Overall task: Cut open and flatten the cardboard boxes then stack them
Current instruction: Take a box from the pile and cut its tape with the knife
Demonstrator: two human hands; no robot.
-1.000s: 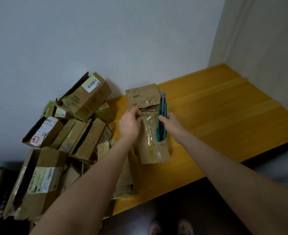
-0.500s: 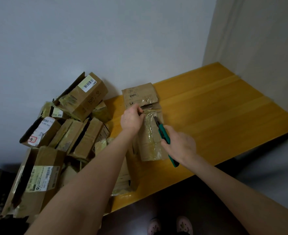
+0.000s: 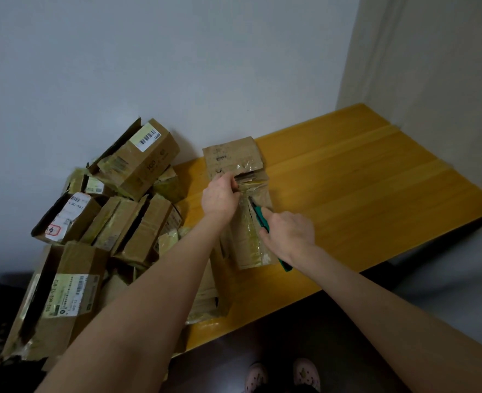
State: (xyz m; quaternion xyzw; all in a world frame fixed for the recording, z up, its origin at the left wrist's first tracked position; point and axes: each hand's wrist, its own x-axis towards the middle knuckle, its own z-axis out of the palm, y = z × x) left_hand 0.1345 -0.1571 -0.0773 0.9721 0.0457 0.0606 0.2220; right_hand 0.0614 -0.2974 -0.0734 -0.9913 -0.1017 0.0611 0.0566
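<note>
A narrow brown cardboard box (image 3: pixel 246 239) wrapped in clear tape lies lengthwise on the yellow wooden table (image 3: pixel 361 188), its far flap folded open. My left hand (image 3: pixel 220 198) pinches the box's far left edge near the flap. My right hand (image 3: pixel 289 232) grips a teal utility knife (image 3: pixel 259 217), whose blade tip rests on the taped top face of the box, pointing away from me. The knife's rear end sticks out below my wrist.
A heap of taped, labelled cardboard boxes (image 3: pixel 106 222) covers the table's left end against the wall. A flattened piece of cardboard (image 3: pixel 208 290) lies under my left forearm. White walls close the far side and right corner. My feet in slippers (image 3: pixel 282 375) show below the table's front edge.
My right hand turned the knife from upright beside the box to blade-down on its taped top, and slid nearer to me. My left hand kept its pinch at the flap.
</note>
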